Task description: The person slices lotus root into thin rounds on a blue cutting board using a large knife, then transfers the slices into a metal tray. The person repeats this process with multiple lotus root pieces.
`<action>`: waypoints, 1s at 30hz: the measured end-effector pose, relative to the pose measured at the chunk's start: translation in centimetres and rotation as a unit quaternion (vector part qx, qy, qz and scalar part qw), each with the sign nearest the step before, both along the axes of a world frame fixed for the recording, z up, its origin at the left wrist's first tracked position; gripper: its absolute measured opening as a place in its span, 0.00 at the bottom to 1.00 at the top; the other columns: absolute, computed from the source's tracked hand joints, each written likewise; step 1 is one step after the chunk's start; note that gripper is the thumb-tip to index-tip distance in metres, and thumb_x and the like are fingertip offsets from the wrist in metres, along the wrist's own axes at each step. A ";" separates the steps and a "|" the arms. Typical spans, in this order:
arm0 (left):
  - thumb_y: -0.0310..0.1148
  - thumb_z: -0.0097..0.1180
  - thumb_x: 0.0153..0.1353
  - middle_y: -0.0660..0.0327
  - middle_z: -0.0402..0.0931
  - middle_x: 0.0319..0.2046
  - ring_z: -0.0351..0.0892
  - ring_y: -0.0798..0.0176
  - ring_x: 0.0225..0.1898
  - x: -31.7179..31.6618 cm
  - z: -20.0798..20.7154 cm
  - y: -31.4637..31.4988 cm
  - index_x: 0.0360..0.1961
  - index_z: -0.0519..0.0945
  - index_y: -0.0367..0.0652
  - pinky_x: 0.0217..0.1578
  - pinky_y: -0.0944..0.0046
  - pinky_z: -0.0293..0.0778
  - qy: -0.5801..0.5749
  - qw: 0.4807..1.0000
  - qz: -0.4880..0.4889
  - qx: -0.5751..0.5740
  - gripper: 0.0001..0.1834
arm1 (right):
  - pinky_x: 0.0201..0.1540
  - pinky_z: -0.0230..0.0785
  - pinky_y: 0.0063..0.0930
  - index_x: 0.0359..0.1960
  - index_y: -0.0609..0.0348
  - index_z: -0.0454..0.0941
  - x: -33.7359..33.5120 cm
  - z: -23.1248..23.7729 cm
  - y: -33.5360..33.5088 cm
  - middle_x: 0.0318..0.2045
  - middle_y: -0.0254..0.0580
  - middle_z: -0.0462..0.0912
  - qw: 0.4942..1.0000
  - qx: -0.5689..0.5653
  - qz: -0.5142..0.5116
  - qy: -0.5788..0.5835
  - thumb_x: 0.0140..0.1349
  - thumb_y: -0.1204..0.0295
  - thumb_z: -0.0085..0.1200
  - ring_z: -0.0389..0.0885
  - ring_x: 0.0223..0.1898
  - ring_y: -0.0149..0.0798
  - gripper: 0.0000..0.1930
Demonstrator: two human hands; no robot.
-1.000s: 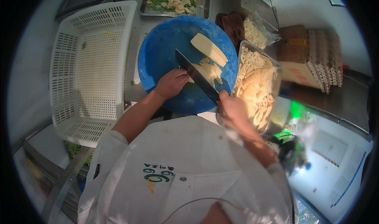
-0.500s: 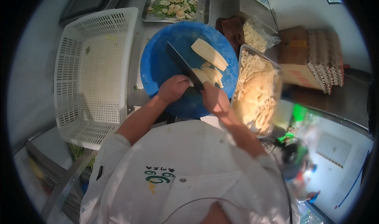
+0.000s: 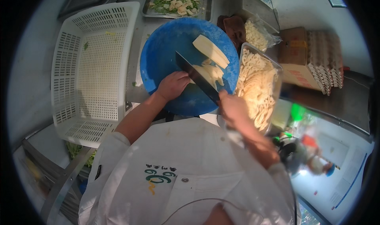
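Note:
A round blue chopping board [image 3: 158,39] lies before me. My right hand [image 3: 233,107] is closed round the handle of a long dark-bladed kitchen knife [image 3: 198,77], its blade slanting up and left over the board. My left hand [image 3: 173,85], fingers curled, presses a pale piece of what looks like peeled lotus root beside the blade; most of that piece is hidden. Cut pale slices [image 3: 213,73] lie just right of the blade. Farther up the board rests a long halved pale piece [image 3: 211,51] with lengthwise grooves.
A metal tray [image 3: 280,76] heaped with lotus root slices adjoins the board's right side. To the left stands a white perforated basket [image 3: 59,74]. Behind are a tray of greens and slices [image 3: 178,3] and a bag of pale pieces [image 3: 255,35]. Egg trays [image 3: 326,54] stand at right.
My right hand and the knife have moved right and slightly down, the blade sliding back across the piece. My left hand stays nearly in place, shifted slightly up. A blurred person at right has moved.

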State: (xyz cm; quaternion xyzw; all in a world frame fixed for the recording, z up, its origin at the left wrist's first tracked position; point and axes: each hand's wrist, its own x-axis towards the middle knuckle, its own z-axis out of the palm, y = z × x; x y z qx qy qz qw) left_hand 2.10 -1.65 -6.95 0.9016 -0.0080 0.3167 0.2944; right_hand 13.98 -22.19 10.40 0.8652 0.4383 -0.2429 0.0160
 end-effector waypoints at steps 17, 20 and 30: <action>0.30 0.65 0.53 0.56 0.78 0.38 0.79 0.49 0.39 0.2 1.9 0.4 0.35 0.82 0.47 0.41 0.53 0.76 0.065 0.997 -0.001 -0.045 0.08 | 0.38 0.73 0.58 0.42 0.61 0.73 -1.0 -5.9 2.3 0.30 0.65 0.83 0.980 0.145 -0.109 0.078 0.68 0.66 0.52 0.82 0.36 0.69 0.10; 0.31 0.66 0.52 0.55 0.77 0.37 0.78 0.48 0.39 -0.5 1.2 0.5 0.34 0.81 0.47 0.40 0.52 0.75 0.073 0.997 0.018 -0.022 0.08 | 0.37 0.73 0.58 0.43 0.62 0.73 -1.3 -5.4 0.5 0.30 0.65 0.83 0.952 0.244 -0.165 0.083 0.66 0.66 0.56 0.81 0.36 0.70 0.12; 0.34 0.65 0.57 0.51 0.79 0.41 0.78 0.43 0.46 8.8 10.9 10.6 0.42 0.81 0.43 0.48 0.48 0.74 0.032 0.978 0.204 0.001 0.13 | 0.33 0.72 0.51 0.37 0.63 0.72 -2.0 -6.9 -4.8 0.28 0.63 0.82 0.889 0.363 -0.278 0.003 0.65 0.68 0.57 0.81 0.34 0.68 0.10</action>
